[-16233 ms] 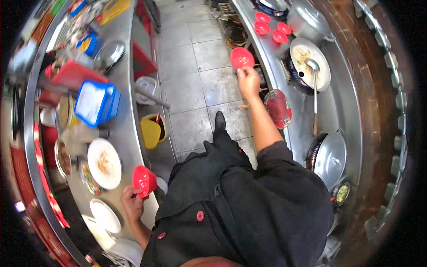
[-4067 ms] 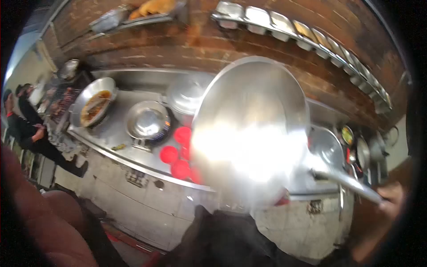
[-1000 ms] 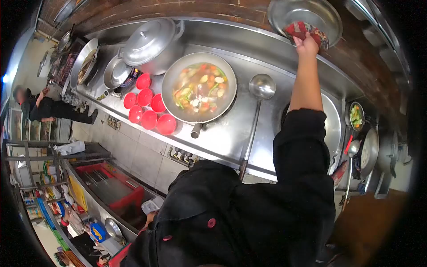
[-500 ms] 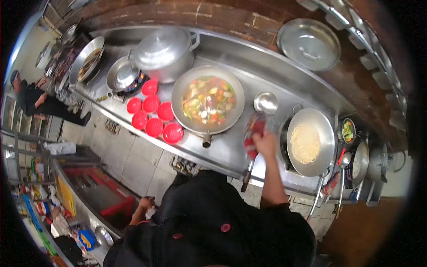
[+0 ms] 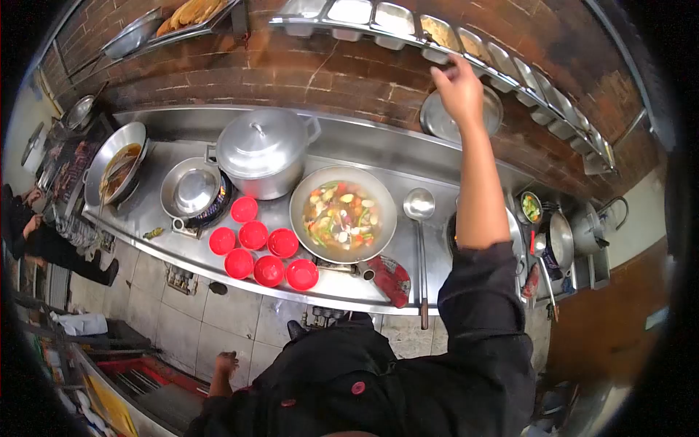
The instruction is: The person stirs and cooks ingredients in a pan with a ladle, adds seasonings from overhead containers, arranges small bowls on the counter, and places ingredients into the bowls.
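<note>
My right hand (image 5: 462, 91) is raised to the metal containers (image 5: 439, 31) on the wall rack. Its thumb stands apart from the bent fingers, with nothing visible between them. The fingertips are close to the rack's front edge. Low on the left, my left hand (image 5: 226, 363) hangs beside my body, fingers loosely apart and holding nothing visible. On the counter, a ladle (image 5: 419, 205) lies to the right of a wok of vegetable stew (image 5: 344, 222). A red cloth (image 5: 388, 282) rests against the wok's handle.
Several red bowls (image 5: 269, 270) sit left of the wok. Behind them stands a big lidded pot (image 5: 263, 149). A round metal lid (image 5: 437, 116) leans on the brick wall behind my forearm. A person in dark clothes (image 5: 51, 247) stands at far left.
My right hand has let go of the ladle and red cloth and risen to the rack. The cloth now lies by the wok handle. The view has tilted upward.
</note>
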Tool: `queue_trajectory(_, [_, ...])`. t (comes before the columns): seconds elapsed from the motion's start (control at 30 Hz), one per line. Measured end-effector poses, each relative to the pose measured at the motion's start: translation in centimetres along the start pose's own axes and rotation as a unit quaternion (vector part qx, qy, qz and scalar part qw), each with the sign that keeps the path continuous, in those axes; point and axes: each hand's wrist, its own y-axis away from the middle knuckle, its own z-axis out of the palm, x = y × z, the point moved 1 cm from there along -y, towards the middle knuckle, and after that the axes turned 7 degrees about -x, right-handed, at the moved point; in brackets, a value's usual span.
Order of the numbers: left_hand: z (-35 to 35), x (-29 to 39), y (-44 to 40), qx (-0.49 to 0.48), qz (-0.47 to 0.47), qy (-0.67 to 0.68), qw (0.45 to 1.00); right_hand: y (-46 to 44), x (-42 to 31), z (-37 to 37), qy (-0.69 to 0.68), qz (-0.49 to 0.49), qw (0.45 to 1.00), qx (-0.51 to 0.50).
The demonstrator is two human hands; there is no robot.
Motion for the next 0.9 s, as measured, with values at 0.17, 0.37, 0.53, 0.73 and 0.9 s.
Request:
queue_trajectory(0.17, [-0.5,-2.0,1.9,0.042,0.070,-0.132,0.988,-6.9,4.8,-1.3,0.048,0.181,0.974,-0.130])
queue_trajectory(0.37, [3.3,-3.1,3.2,0.030,-0.025,-0.221,0.975,-10.0,16.5,-1.7,0.030,0.251,0.949,0.187])
queue_trajectory(0.53, [3.2,-2.0,2.2,0.045,-0.016,-0.311,0.949,-10.6,15.1,-5.3,-0.030,0.185,0.967,0.173])
queue_trajectory(0.73, [2.9,-1.3,1.8,0.069,0.028,-0.383,0.921,-10.7,12.3,-6.0,0.012,0.076,0.993,0.089])
queue_trajectory(0.9, [3.5,-0.5,1.6,0.096,0.090,-0.464,0.876,-10.5,10.4,-6.4,0.094,0.001,0.993,0.067])
